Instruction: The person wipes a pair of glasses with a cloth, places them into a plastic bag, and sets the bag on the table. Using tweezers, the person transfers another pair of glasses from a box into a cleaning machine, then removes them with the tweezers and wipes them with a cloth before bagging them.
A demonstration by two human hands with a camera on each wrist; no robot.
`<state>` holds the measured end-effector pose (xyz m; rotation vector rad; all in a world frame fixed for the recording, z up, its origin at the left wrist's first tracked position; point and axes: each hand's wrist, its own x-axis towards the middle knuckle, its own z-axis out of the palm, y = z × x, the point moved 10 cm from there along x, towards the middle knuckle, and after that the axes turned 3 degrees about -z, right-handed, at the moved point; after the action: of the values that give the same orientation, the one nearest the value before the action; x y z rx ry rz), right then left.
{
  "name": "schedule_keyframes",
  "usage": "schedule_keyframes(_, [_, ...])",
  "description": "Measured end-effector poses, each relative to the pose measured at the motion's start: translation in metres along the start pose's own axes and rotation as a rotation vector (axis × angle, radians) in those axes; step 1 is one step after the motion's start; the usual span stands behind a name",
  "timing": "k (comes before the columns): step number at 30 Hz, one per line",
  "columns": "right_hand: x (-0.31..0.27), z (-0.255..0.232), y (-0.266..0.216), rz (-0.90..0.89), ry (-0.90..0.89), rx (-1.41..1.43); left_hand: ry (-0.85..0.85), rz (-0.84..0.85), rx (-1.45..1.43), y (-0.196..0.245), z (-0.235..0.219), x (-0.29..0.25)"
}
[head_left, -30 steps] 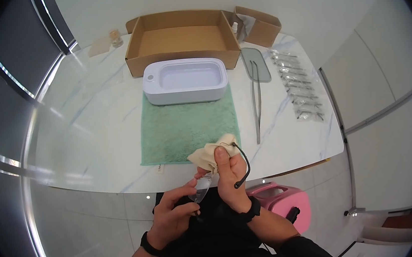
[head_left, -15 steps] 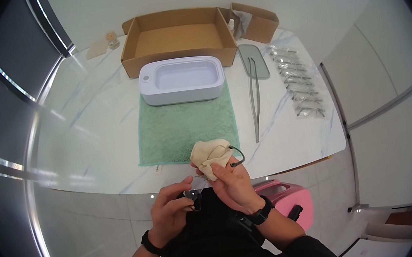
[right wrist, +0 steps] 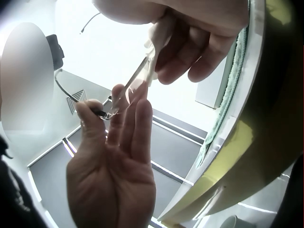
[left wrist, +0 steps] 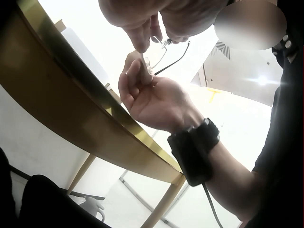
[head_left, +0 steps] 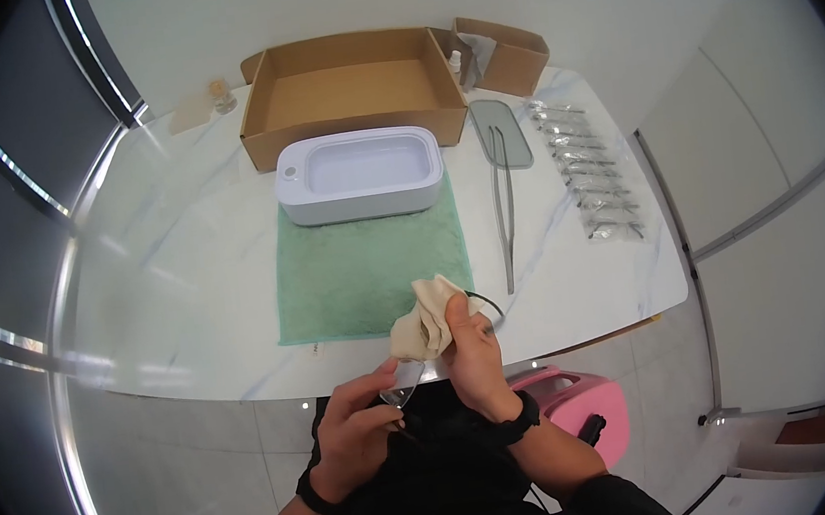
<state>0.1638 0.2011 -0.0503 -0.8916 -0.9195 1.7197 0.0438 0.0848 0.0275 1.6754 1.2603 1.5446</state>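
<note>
My left hand (head_left: 353,433) pinches a pair of glasses (head_left: 402,385) by one end of the frame, its clear lens showing between the hands. In the right wrist view the left thumb and fingertips meet at the hinge, where a dark temple arm (right wrist: 66,91) sticks out. My right hand (head_left: 479,363) holds a cream cloth (head_left: 425,325) folded over the other side of the glasses, thumb on top. The second temple arm curves out past the right fingers. The lens under the cloth is hidden. Both hands are at the table's front edge, just below a green towel (head_left: 364,278).
A pale lavender tub with a button (head_left: 362,205) stands on the towel's far end. Behind it is an open cardboard box (head_left: 346,99), with a smaller box (head_left: 513,61) beside it. Long tweezers (head_left: 505,238) lie across a grey lid (head_left: 512,136). Several bagged glasses (head_left: 589,167) line the right side.
The right hand and cloth shift about over the glasses, the cloth first bunching flatter, then standing up more folded. The left hand keeps its pinch on the frame.
</note>
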Motion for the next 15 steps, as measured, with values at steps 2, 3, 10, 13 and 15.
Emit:
schedule_keyframes(2, [-0.001,0.008,0.006,0.047,-0.101,0.073,0.07,-0.022,0.002,-0.003,-0.014,0.0])
schedule_keyframes(3, [-0.004,0.014,0.009,0.092,-0.188,0.148,0.128,-0.043,-0.003,-0.005,-0.024,0.0])
schedule_keyframes(10, [-0.011,0.014,-0.007,0.215,-0.28,0.451,0.199,0.032,0.094,0.007,-0.053,0.0])
schedule_keyframes(13, [-0.014,0.018,-0.018,0.163,-0.37,0.557,0.184,0.041,0.15,0.006,-0.053,0.0])
schedule_keyframes(15, [-0.015,0.018,-0.012,0.209,-0.371,0.622,0.193,0.061,0.166,0.007,-0.053,0.001])
